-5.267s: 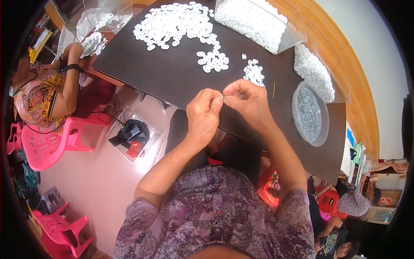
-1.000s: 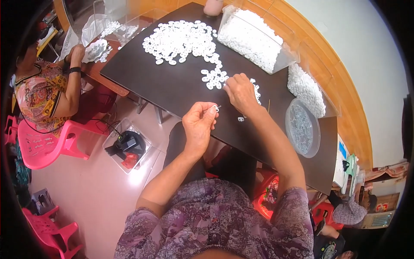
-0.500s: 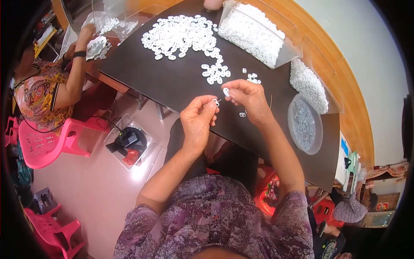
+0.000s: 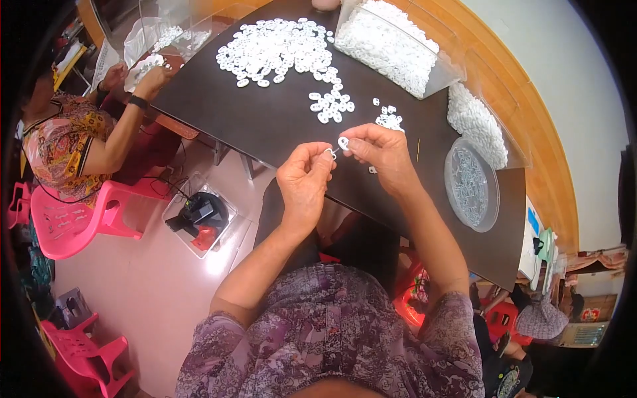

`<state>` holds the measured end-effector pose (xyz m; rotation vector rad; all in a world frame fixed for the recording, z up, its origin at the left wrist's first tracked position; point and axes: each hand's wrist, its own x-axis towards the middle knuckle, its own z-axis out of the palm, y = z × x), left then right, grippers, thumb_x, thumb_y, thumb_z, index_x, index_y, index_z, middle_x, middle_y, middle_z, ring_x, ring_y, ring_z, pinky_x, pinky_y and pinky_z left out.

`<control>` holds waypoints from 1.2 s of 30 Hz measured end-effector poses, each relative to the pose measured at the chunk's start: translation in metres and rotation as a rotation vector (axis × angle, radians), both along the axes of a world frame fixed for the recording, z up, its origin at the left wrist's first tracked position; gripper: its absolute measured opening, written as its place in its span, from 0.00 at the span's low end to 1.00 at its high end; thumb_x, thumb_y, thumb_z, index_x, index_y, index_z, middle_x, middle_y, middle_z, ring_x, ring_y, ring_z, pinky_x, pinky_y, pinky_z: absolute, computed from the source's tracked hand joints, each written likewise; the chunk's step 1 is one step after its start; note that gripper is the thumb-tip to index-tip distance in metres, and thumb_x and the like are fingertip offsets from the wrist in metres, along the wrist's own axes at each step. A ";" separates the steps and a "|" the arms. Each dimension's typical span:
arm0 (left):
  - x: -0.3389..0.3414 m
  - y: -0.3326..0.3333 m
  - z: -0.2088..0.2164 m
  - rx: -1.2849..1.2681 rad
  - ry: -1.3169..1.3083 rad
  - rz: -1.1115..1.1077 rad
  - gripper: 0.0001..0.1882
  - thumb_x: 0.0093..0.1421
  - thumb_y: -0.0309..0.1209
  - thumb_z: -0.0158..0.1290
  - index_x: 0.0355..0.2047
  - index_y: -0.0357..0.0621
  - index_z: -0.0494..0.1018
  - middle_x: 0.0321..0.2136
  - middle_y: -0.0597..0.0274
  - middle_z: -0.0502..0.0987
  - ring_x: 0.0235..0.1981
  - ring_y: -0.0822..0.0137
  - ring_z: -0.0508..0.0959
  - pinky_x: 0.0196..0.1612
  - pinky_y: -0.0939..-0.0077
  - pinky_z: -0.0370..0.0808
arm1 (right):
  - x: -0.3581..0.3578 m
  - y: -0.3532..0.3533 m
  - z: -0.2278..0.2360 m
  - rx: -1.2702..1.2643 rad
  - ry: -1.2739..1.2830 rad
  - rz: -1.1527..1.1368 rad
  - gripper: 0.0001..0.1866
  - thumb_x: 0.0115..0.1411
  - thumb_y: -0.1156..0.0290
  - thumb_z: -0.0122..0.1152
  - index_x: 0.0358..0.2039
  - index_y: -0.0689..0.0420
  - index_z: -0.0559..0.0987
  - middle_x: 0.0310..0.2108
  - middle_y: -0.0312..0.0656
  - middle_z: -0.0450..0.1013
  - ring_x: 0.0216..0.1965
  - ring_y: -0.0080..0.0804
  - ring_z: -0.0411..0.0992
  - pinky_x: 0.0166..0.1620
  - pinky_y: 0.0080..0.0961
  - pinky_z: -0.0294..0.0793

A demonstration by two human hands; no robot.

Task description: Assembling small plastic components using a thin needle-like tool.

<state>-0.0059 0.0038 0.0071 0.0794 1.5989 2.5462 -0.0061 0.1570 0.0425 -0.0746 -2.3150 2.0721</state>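
Note:
My left hand [image 4: 302, 184] pinches a small white plastic piece [image 4: 330, 154] between thumb and fingertips; a thin grey metal pin seems to stick out of it toward the right. My right hand [image 4: 387, 158] grips a white oval plastic piece [image 4: 343, 142] with a hole in it, at the tips of thumb and forefinger. Both pieces are held close together above the table's near edge. Whether pin and oval piece touch is too small to tell. Beyond my hands lie a loose cluster of white oval pieces [image 4: 330, 106] and smaller white pieces [image 4: 389, 121].
A large heap of white ovals [image 4: 275, 53] covers part of the dark table [image 4: 199, 99]. Clear boxes of white pieces [image 4: 391, 50] and a round tub [image 4: 495, 199] of metal parts stand along the right. At left a co-worker [image 4: 73, 139] sits on a pink chair [image 4: 63, 222].
The oval piece in my right hand has moved slightly left, closer to the piece in my left hand. The co-worker's nearer hand has come down toward the table edge.

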 end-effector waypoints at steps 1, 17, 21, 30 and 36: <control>0.000 0.000 0.000 -0.022 0.007 0.006 0.05 0.58 0.25 0.52 0.34 0.37 0.73 0.22 0.68 0.73 0.20 0.82 0.68 0.21 0.90 0.64 | 0.000 -0.001 0.000 0.000 -0.001 0.000 0.07 0.55 0.77 0.59 0.35 0.62 0.79 0.26 0.36 0.75 0.28 0.18 0.71 0.31 0.14 0.68; 0.001 -0.001 -0.004 -0.067 0.037 0.028 0.05 0.59 0.25 0.51 0.34 0.35 0.73 0.22 0.69 0.73 0.21 0.82 0.68 0.24 0.88 0.66 | -0.001 -0.009 0.000 0.048 0.027 0.029 0.07 0.54 0.79 0.58 0.34 0.64 0.79 0.28 0.38 0.76 0.29 0.19 0.72 0.35 0.16 0.72; 0.002 0.000 -0.003 -0.064 0.038 0.036 0.05 0.59 0.24 0.51 0.34 0.35 0.73 0.21 0.69 0.73 0.20 0.83 0.67 0.23 0.88 0.65 | -0.001 -0.010 -0.003 0.043 0.028 0.001 0.07 0.54 0.79 0.58 0.34 0.64 0.79 0.28 0.38 0.76 0.29 0.19 0.72 0.35 0.16 0.72; 0.001 0.002 -0.005 -0.072 0.048 0.054 0.05 0.59 0.24 0.51 0.34 0.35 0.73 0.21 0.70 0.72 0.20 0.83 0.67 0.21 0.89 0.63 | 0.001 -0.012 -0.005 0.130 0.110 -0.014 0.06 0.54 0.79 0.58 0.33 0.63 0.80 0.27 0.36 0.76 0.30 0.18 0.72 0.35 0.15 0.71; 0.000 0.003 -0.009 -0.065 0.082 0.045 0.07 0.60 0.27 0.51 0.36 0.37 0.73 0.23 0.69 0.74 0.20 0.83 0.68 0.20 0.91 0.64 | 0.002 -0.015 -0.008 0.146 0.156 -0.011 0.06 0.54 0.78 0.58 0.32 0.64 0.80 0.27 0.36 0.76 0.30 0.18 0.71 0.35 0.16 0.71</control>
